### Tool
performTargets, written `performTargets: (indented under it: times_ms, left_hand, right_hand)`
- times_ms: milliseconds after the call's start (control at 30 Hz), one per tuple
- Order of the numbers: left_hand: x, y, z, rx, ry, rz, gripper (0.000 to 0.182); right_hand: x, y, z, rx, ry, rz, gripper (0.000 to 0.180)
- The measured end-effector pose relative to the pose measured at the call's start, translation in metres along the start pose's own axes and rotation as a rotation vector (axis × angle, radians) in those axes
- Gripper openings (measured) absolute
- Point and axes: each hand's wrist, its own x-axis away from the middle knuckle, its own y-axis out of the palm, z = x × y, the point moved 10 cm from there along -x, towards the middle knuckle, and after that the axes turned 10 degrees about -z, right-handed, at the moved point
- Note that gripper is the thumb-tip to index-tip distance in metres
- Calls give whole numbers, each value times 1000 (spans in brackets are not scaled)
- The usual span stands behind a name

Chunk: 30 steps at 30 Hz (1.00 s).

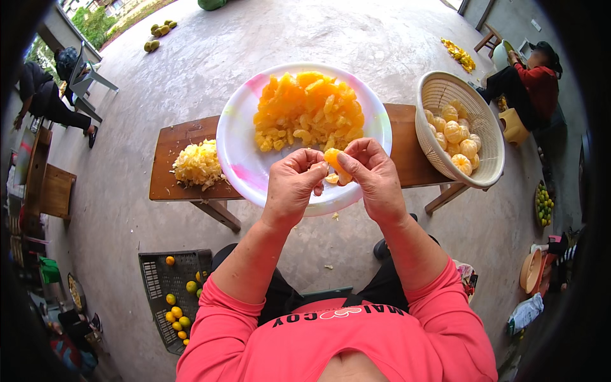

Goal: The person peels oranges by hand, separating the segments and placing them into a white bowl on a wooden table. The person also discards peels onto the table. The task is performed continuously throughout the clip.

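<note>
Over the near part of a wide white plastic basin [243, 174] with pink and yellow tints, both hands meet at a peeled orange citrus segment [336, 162]. My right hand [377, 181] grips it between thumb and fingers. With its fingertips pinched together, my left hand [293, 184] holds the segment's left edge; whether a bit of membrane lies between those fingers is hidden. Another small citrus piece [332, 178] shows just below. A large heap of skinned citrus pulp [310, 107] fills the basin's far side.
The basin rests on a wooden bench [191, 131]. A pile of pale membranes [196, 162] lies left; a plastic colander [491, 153] of peeled mandarins [456, 131] stands right. A black crate [152, 286] with unpeeled citrus sits on the floor. A seated person [539, 90] is farther right.
</note>
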Motion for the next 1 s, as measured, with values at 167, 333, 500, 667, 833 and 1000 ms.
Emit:
performTargets:
  times_ms: [167,333,500,667,833,1000]
  left_hand:
    - [2,3,4,4,14,-23,9]
    - [3,5,7,-23,16,-14,9]
    - [5,10,12,-166,57,3,8]
    - [6,13,13,-208,69,3,6]
    - [6,11,10,-155,24,1,6]
    - [4,9,2,-18,-24,-36,8]
  right_hand:
    - [0,6,4,19,64,-71,22]
    - [-1,11,6,65,122,-124,23]
    - [2,22,2,240,137,-201,26]
    - [5,24,-3,395,114,-210,24]
    - [4,23,-5,414,66,-163,26]
    - [3,24,4,159,110,-216,30]
